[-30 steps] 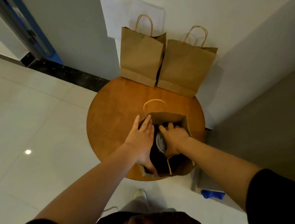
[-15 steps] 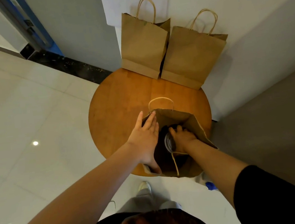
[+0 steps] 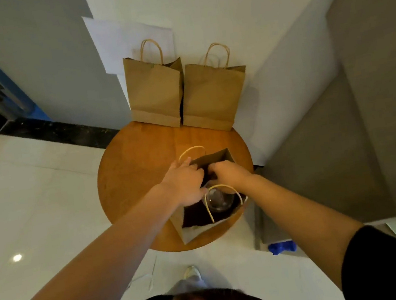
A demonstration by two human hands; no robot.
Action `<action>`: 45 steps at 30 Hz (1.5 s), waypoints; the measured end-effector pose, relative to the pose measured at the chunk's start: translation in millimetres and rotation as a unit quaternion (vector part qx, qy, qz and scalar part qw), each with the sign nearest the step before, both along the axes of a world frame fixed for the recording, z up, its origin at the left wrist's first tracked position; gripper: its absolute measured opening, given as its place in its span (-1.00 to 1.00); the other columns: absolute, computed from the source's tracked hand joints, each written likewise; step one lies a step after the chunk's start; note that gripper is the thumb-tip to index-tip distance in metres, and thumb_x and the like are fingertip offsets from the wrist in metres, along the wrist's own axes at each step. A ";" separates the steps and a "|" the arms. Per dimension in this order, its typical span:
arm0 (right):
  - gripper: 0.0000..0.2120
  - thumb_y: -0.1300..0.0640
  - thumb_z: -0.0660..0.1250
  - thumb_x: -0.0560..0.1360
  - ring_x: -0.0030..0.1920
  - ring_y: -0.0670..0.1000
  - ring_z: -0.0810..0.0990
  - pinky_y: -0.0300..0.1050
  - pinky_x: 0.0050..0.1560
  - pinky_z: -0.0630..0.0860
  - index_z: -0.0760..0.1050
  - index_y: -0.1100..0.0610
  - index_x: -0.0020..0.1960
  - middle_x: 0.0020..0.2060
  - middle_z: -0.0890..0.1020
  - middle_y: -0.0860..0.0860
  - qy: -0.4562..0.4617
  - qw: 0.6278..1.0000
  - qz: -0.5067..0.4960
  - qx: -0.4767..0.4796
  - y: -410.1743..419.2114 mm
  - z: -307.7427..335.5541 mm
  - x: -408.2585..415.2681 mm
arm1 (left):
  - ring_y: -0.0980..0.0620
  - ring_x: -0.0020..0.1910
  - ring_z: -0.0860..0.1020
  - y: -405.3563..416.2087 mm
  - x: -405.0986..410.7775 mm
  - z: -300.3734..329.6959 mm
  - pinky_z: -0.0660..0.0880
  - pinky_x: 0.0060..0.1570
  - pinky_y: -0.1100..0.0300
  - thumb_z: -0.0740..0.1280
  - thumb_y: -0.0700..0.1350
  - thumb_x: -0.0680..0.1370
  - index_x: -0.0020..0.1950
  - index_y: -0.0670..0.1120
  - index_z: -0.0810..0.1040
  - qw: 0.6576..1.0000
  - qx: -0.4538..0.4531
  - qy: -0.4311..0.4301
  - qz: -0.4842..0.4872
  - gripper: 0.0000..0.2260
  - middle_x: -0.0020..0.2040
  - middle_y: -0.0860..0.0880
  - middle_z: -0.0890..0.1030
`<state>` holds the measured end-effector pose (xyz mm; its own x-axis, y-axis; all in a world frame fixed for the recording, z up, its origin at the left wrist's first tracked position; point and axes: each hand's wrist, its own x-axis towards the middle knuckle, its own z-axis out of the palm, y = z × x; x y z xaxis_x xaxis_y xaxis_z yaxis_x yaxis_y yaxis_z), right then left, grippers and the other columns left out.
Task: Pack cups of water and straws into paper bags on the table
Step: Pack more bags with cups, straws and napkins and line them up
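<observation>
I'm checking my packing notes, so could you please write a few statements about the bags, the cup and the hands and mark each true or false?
1. Two closed paper bags stand upright against the wall. True.
2. The open bag lies on the floor. False: it sits on the round wooden table.
3. A clear lidded cup is inside the open bag. True.
4. The left hand rests flat on the table. False: it is at the bag's mouth.
5. The right hand reaches into the bag's mouth. True.
</observation>
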<state>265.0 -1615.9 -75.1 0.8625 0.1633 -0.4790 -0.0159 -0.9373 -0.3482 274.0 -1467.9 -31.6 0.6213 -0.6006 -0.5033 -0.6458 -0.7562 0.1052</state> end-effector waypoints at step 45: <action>-0.91 0.08 0.25 0.53 -0.27 -0.15 0.49 -0.24 -0.29 0.40 0.53 0.05 -0.06 -0.25 0.55 -0.07 -0.424 0.761 -0.488 -0.050 -545.9 226.2 -290.5 | -0.05 -0.09 0.55 -580.3 -194.5 200.1 0.55 -0.05 -0.02 0.18 -0.11 0.58 -0.06 -0.07 0.56 0.907 -0.385 -0.093 -0.147 -0.83 -0.09 -0.05 0.59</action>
